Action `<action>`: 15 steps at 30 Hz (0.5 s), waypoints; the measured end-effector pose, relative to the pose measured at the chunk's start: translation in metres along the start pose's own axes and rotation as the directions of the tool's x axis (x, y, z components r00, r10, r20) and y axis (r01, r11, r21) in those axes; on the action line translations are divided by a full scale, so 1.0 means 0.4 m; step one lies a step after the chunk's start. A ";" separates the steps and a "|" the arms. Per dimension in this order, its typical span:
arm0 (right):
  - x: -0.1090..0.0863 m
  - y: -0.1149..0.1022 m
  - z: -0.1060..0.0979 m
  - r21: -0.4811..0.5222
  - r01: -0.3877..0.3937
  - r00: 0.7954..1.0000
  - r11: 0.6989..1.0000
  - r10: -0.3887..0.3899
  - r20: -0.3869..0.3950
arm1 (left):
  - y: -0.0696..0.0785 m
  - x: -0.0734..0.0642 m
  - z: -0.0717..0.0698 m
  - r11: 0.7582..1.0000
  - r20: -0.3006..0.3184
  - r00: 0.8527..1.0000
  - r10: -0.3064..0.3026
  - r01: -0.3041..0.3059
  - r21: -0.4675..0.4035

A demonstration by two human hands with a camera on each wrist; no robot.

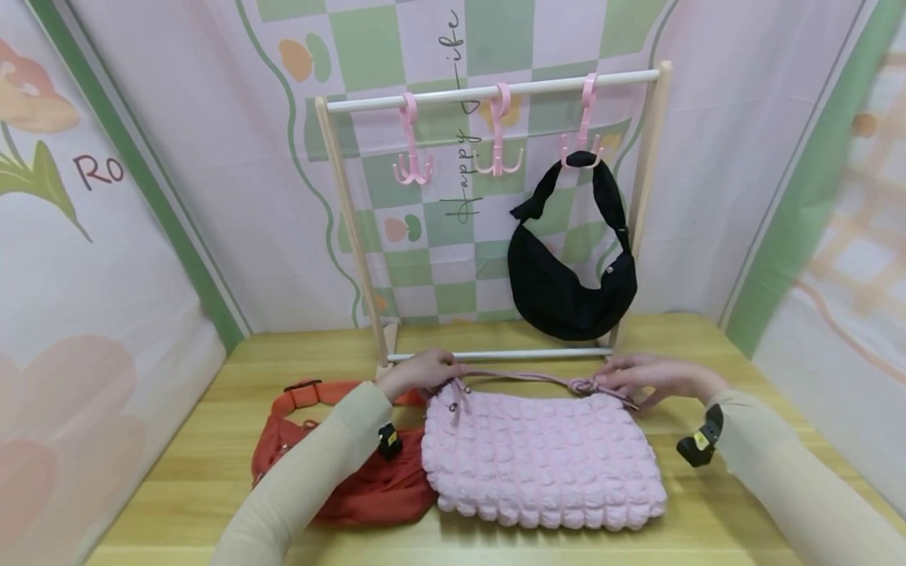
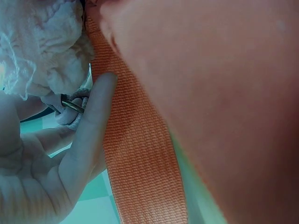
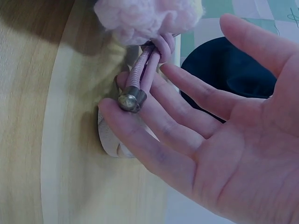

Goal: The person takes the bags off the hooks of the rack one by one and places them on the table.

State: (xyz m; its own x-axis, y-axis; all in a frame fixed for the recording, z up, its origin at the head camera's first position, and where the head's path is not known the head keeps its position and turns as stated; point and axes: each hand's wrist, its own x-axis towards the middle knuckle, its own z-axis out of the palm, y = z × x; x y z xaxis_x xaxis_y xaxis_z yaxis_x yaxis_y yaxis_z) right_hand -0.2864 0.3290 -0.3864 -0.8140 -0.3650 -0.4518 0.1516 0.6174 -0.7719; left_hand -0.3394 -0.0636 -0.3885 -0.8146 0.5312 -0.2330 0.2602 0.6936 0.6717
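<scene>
A pink puffy handbag (image 1: 545,456) lies on the wooden table, its thin cord strap (image 1: 520,376) stretched along the far side. At the bag's upper left corner, my left hand (image 1: 422,372) holds the strap's end; the left wrist view has its fingers around a knotted cord with a metal ring (image 2: 72,105). My right hand (image 1: 661,377) is at the strap's knot on the right. Its fingers are extended behind the cord and its metal end (image 3: 133,99), with the thumb spread apart. Partly under my left arm lies a red-orange bag (image 1: 382,487), its orange webbing strap (image 2: 135,140) beside my left fingers.
Behind the bags stands a rack with wooden posts (image 1: 347,212) and a white top bar (image 1: 453,96). Pink hooks (image 1: 498,130) hang from it, and a black bag (image 1: 566,291) hangs on the right one. Printed curtains (image 1: 141,236) enclose the table (image 1: 205,448).
</scene>
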 end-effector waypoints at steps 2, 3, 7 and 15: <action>-0.001 -0.001 0.000 -0.008 -0.001 1.000 1.000 0.001 -0.001 | -0.002 0.000 -0.001 1.000 0.001 1.000 0.005 -0.005 0.016; -0.001 -0.002 0.000 -0.010 -0.004 1.000 1.000 0.004 -0.002 | -0.002 0.000 -0.001 1.000 0.001 1.000 0.006 -0.006 0.019; 0.000 -0.004 -0.001 -0.009 -0.010 1.000 1.000 0.010 0.000 | -0.004 -0.001 -0.003 1.000 0.008 1.000 0.013 -0.013 0.021; 0.003 -0.010 -0.003 -0.019 -0.022 1.000 1.000 0.022 0.002 | -0.009 -0.003 -0.005 1.000 0.018 1.000 0.005 -0.005 0.005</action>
State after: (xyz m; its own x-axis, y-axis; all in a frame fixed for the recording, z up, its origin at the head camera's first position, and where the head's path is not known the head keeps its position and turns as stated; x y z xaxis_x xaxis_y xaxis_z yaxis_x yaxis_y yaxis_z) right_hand -0.2887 0.3269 -0.3833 -0.8095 -0.3526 -0.4694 0.1585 0.6386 -0.7531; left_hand -0.3406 -0.0677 -0.3891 -0.8040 0.5433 -0.2418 0.2673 0.6934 0.6691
